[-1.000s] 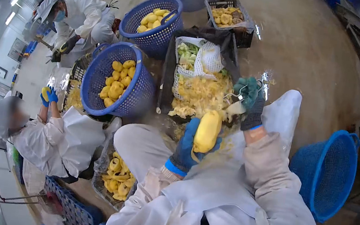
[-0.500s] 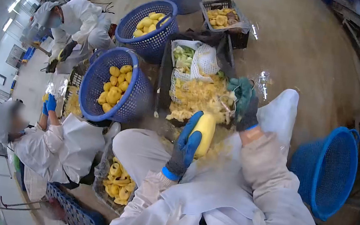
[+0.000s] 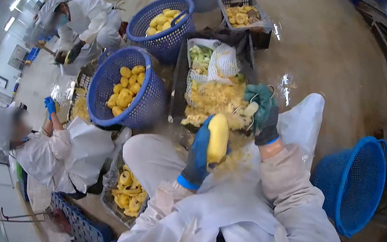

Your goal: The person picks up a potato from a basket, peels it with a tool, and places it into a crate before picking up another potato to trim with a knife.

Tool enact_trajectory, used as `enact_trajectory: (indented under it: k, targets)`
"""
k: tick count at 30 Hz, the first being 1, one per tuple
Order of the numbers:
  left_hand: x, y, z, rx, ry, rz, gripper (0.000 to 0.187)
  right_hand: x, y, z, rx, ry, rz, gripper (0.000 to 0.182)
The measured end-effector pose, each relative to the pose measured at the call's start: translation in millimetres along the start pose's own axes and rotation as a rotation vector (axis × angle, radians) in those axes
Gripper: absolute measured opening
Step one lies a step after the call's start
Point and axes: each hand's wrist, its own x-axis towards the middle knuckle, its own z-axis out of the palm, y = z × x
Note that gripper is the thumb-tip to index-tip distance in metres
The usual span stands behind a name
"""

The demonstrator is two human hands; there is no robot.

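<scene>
My left hand (image 3: 198, 154), in a blue glove, grips a peeled yellow fruit (image 3: 218, 137) upright over my lap. My right hand (image 3: 264, 111), in a dark green glove, holds a metal peeler (image 3: 250, 110) just right of the fruit's top, with a yellowish strip of peel on it. Straight ahead, a black crate (image 3: 179, 82) holds a heap of yellow peelings (image 3: 214, 99) and a white mesh bag with green scraps.
A blue basket of peeled fruit (image 3: 124, 86) stands to the left, two more behind it, and an empty blue basket (image 3: 352, 185) lies on the right. Two workers in white sit at the left, one close (image 3: 58, 149). A tray of fruit pieces (image 3: 127, 196) lies by my left knee.
My left hand turned the fruit and brought it more upright. My right hand came down from the raised position to the fruit's top. The near worker lowered a blue-gloved hand.
</scene>
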Motion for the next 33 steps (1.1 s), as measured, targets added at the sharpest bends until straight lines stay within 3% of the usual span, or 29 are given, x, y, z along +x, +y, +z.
enact_trajectory:
  k: [1,2,4,6,8,9,10,12,13,14,16,17,19,20,21,22,24,25,27,28,29,31,33]
  targets:
    - [-2,-6,-6,0.438,-0.009,0.276,0.053,-27,-19,30,-0.299,-0.088,-0.048,0.022]
    - [7,-10,-14,0.88,-0.032,0.561,0.051,-38,-14,43,-0.26,-0.109,0.028,0.022]
    - [12,-16,-15,1.267,-0.053,0.849,0.052,-59,-4,69,-0.188,-0.141,0.183,0.022]
    - [7,-22,-10,1.159,-0.046,0.845,0.058,-16,33,13,-0.286,0.059,-0.152,0.038]
    - [5,-8,4,0.405,0.029,0.47,0.059,1,10,-5,0.218,0.21,0.097,0.032]
    - [2,-2,13,0.03,0.06,0.264,0.06,-13,-15,28,-0.166,0.04,-0.094,0.031]
    - [5,-10,1,0.442,-0.031,0.404,0.06,-31,-14,44,-0.206,-0.071,-0.068,0.026]
    - [10,-24,-22,1.293,0.002,0.842,0.059,-48,-12,64,-0.29,-0.303,-0.029,0.018]
    - [10,-22,-16,1.272,-0.026,0.826,0.059,-43,-13,68,-0.478,-0.313,-0.106,0.022]
    - [8,-21,-14,1.257,-0.052,0.807,0.059,-34,-7,52,-0.255,-0.181,-0.027,0.023]
    - [3,-14,-9,0.325,-0.044,0.252,0.064,-6,2,26,0.195,0.058,0.122,0.025]
    - [-1,-5,1,0.135,-0.069,0.201,0.064,-11,4,26,0.341,-0.062,0.269,0.026]
    - [-4,-8,1,0.363,-0.06,0.339,0.064,-32,23,43,-0.253,-0.14,-0.042,0.026]
    - [7,-14,-8,0.791,-0.037,0.543,0.064,-29,17,41,-0.329,-0.073,-0.105,0.028]
    - [8,-16,-13,0.691,-0.007,0.471,0.064,-26,11,38,-0.409,0.0,-0.164,0.03]
    - [8,-14,-12,0.588,0.029,0.405,0.064,-18,4,27,-0.258,0.089,-0.087,0.031]
    - [-1,15,22,-0.68,0.069,-0.272,0.063,0,-6,9,0.046,0.253,0.061,0.034]
    - [1,13,16,-0.791,0.035,-0.333,0.059,-12,-19,25,0.158,0.153,0.117,0.02]
    - [5,-2,10,-0.486,-0.134,-0.043,0.055,-45,-24,65,-0.042,0.025,0.124,0.026]
    - [9,-7,0,-0.439,-0.137,-0.047,0.056,-57,-23,75,-0.141,-0.039,0.125,0.031]
    - [13,-13,-9,-0.393,-0.14,-0.052,0.058,-61,-18,71,-0.766,-0.25,-0.247,0.021]
    - [17,-14,-19,-0.412,-0.091,-0.143,0.06,-53,2,55,-0.448,-0.132,-0.172,0.027]
    - [13,-4,-4,-0.519,0.054,-0.219,0.054,-39,-7,47,-0.294,0.111,0.061,0.032]
